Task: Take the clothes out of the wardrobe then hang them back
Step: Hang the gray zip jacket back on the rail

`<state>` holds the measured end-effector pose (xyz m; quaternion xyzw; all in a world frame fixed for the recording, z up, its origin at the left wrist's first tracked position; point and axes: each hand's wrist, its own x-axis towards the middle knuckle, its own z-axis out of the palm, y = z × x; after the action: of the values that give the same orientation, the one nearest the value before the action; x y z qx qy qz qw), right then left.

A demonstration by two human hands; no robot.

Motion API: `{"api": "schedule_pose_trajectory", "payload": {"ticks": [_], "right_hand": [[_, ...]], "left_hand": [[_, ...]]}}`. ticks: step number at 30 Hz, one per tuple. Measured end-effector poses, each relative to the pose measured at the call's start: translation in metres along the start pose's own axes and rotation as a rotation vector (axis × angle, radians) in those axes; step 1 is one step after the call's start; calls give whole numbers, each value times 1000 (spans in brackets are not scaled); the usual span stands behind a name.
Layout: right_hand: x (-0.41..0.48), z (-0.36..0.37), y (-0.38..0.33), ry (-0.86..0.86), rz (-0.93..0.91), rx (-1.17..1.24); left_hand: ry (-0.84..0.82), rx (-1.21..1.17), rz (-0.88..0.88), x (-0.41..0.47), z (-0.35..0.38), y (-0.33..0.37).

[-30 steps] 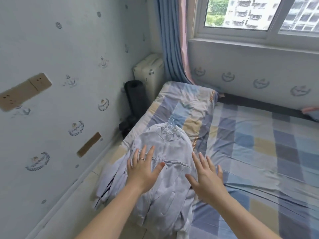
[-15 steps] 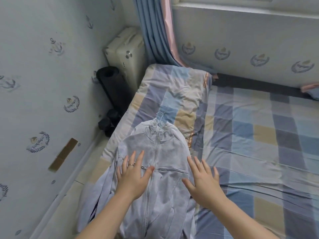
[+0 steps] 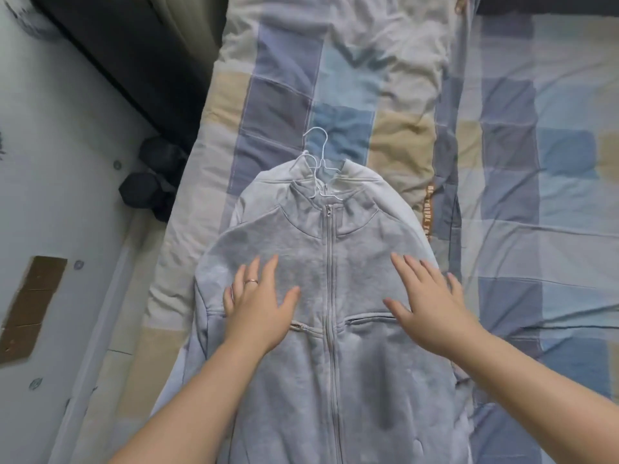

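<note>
A light grey zip-up jacket (image 3: 335, 370) lies flat on the bed, zipped, on top of at least one more grey garment whose shoulders show behind its collar. White wire hangers (image 3: 316, 155) stick out of the collars, hooks pointing away from me. My left hand (image 3: 259, 299), with a ring, lies flat with straight fingers on the jacket's left chest. My right hand (image 3: 428, 299) lies flat with spread fingers on the right chest. Neither hand grips anything.
The bed carries a checked blue, grey and beige sheet (image 3: 536, 195), with a folded quilt (image 3: 338, 82) beyond the hangers. Left of the bed are a narrow strip of floor (image 3: 110, 329), dark dumbbells (image 3: 147, 185), a dark rolled mat (image 3: 110, 51) and the wall.
The view has tilted down and drawn closer to the bed. Both hands have slid forward up the jacket, from its waist to its chest.
</note>
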<state>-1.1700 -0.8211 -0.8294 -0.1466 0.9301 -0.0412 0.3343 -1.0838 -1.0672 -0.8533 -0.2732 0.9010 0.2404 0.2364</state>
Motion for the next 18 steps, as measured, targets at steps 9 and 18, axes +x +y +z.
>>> {"api": "schedule_pose_trajectory", "payload": {"ticks": [9,18], "right_hand": [[156,52,-5,195,-66,-59],[171,41,-4,290,-41,112]], "left_hand": [[351,150,169,133,37,-38],[420,-75,193,142,14,-27]]}}
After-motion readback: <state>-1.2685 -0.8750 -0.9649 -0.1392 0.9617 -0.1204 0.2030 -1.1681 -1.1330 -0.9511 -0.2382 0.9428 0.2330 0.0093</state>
